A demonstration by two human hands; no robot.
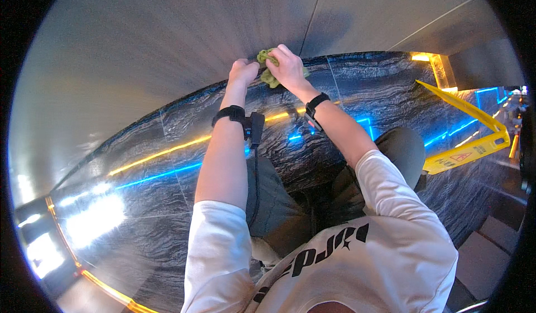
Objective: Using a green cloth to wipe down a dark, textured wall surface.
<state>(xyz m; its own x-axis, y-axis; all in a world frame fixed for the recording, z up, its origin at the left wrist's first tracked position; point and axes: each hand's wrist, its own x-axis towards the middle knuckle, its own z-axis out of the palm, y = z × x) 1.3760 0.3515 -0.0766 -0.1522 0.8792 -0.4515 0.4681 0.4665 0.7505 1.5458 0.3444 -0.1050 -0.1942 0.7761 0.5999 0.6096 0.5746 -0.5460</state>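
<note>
My right hand grips a crumpled yellow-green cloth, part of it bunched above the fingers and part hanging below. The cloth is at the foot of a brushed metal wall panel, where the panel meets the dark veined floor. Close by on the left is my left hand, its fingers curled towards the base of the panel and its thumb towards the cloth. Whether anything is in those fingers is hidden. A black strap with a small device circles my left wrist; another wrist strap is on the right.
A yellow folding floor sign bearing writing lies on its side to the right, near my knee. Behind it, a lit yellow frame edges a metal corner. The glossy floor reflects yellow and blue light strips. A cable hangs from the left-wrist device.
</note>
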